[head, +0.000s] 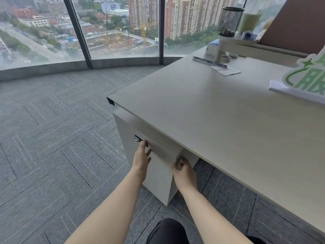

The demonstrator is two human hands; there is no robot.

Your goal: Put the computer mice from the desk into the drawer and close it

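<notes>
While your left hand (141, 156) lies open-fingered against the drawer (162, 155) front near the lock (137, 138), your right hand (183, 170) curls around its right corner. That drawer sits under the tabletop (219, 117) at 6 o'clock, long axis running from 10 to 4 o'clock; blur hides whether it is fully shut, and its contents are unseen. A mesh cup (229, 22) stands at 1 o'clock. Open carpet (61, 129) spreads toward 9 o'clock.
</notes>
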